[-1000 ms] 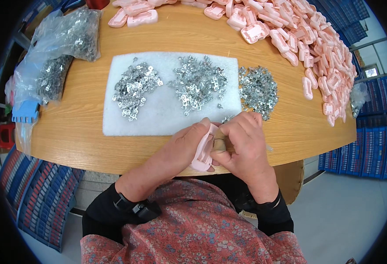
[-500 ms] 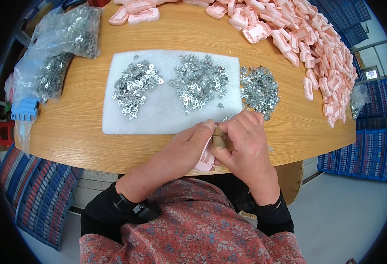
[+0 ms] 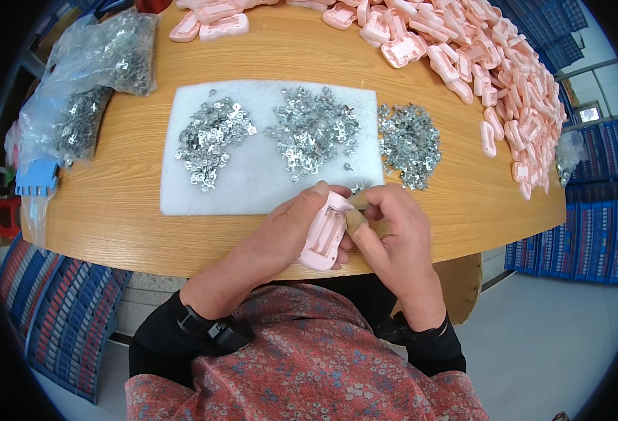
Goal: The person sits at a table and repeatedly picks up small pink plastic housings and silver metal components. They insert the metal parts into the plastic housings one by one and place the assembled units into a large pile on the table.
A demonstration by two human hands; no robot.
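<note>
A broad, wood-grained table (image 3: 112,203) with a curved near edge fills the middle. Off its left side are a red plastic stool (image 3: 5,216) and, lower, blue slotted racks (image 3: 63,323) filled with pale and reddish rows; a light-blue toothed plastic piece (image 3: 37,179) sits near that edge. On the right, tall blue shelving (image 3: 572,238) stands beside a smooth pale-grey floor (image 3: 526,337), beneath a small bright rectangular panel (image 3: 589,114)

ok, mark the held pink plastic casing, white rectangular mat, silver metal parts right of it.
Pink plastic casing (image 3: 326,231), head view, inner recess.
White rectangular mat (image 3: 258,177), head view, bare middle strip.
Silver metal parts (image 3: 410,146), head view, pile's middle.
</note>
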